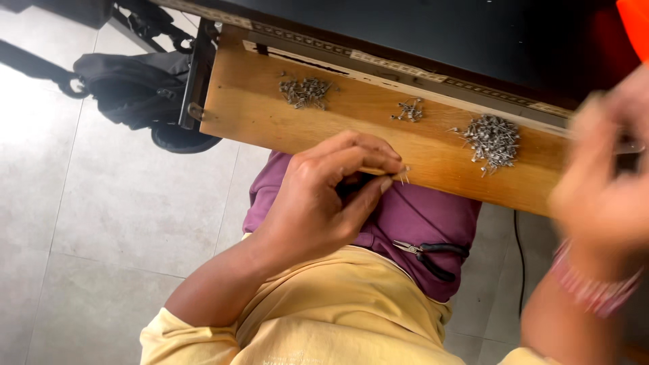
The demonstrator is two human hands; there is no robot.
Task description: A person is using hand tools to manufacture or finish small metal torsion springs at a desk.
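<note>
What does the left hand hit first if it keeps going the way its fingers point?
The left hand points right and slightly up, pinching a thin pin. First in line looks like the near edge of the wooden board, short of the biggest pin pile; depth is unclear.

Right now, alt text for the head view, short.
Seen from above, the left hand pinches a thin wire-legged part over a wooden board holding three piles of small metal components. The right hand is motion-blurred at the right edge; black-handled pliers lie in the person's purple lap.
</note>
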